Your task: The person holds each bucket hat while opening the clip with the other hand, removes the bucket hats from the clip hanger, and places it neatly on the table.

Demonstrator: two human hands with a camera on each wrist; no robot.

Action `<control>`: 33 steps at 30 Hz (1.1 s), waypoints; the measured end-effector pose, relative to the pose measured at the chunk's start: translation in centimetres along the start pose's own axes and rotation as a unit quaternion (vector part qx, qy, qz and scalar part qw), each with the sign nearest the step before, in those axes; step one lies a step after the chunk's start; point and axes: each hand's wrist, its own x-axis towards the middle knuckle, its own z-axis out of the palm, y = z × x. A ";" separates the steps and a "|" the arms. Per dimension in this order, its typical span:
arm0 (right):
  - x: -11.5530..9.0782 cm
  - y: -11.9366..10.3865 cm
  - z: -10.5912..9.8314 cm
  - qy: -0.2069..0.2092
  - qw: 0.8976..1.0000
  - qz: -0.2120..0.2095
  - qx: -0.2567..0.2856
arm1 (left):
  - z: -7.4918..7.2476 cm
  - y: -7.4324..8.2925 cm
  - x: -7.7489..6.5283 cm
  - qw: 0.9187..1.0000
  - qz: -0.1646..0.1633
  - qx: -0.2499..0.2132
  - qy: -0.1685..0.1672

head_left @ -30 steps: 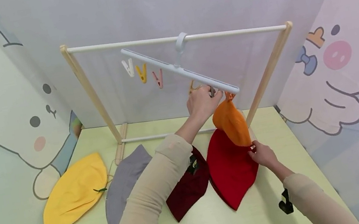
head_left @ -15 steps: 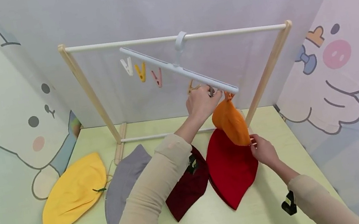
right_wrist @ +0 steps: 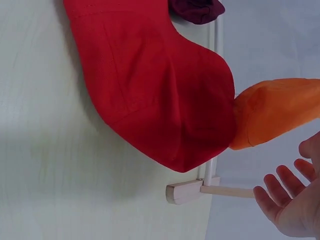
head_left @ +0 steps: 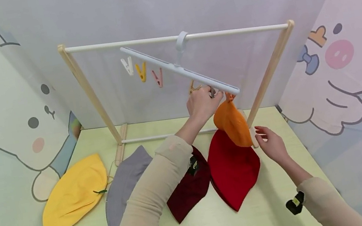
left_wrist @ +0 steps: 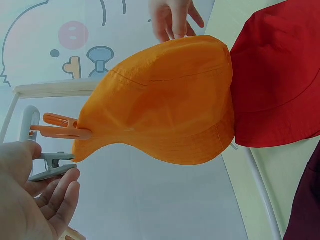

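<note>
An orange bucket hat hangs below the right end of a pale blue hanger. An orange clothespin bites the hat's gathered edge in the left wrist view. My left hand pinches a grey clothespin between thumb and fingers, its tip close by the hat's corner; whether it bites the cloth I cannot tell. To the right of the hat, my right hand stands apart from it with loosely bent fingers and holds nothing. A red hat lies on the table beneath the orange one.
The hanger hooks over the white bar of a wooden-ended rack. White, yellow and pink clothespins dangle from its left part. Maroon, grey and yellow hats lie along the table.
My right hand has let go of the orange hat's lower edge and drawn away to the right, its fingers loosening. The left hand stays at the grey clothespin.
</note>
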 end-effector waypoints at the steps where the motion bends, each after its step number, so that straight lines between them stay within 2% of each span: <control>1: 0.0 0.0 -0.2 0.004 1.000 -0.001 0.004 | 0.0 0.0 0.0 1.000 0.002 0.001 0.001; 6: -0.1 -0.1 -0.8 0.021 1.000 -0.012 0.020 | 0.1 -0.1 0.0 1.000 0.007 0.004 0.004; 17: -0.5 -1.1 -1.4 0.015 0.998 -0.049 0.037 | -0.1 -0.2 -0.1 1.000 0.008 0.002 0.009; 33: -0.8 -3.0 -0.8 0.024 0.992 -0.090 0.084 | 0.1 0.0 0.0 1.000 0.008 0.008 0.007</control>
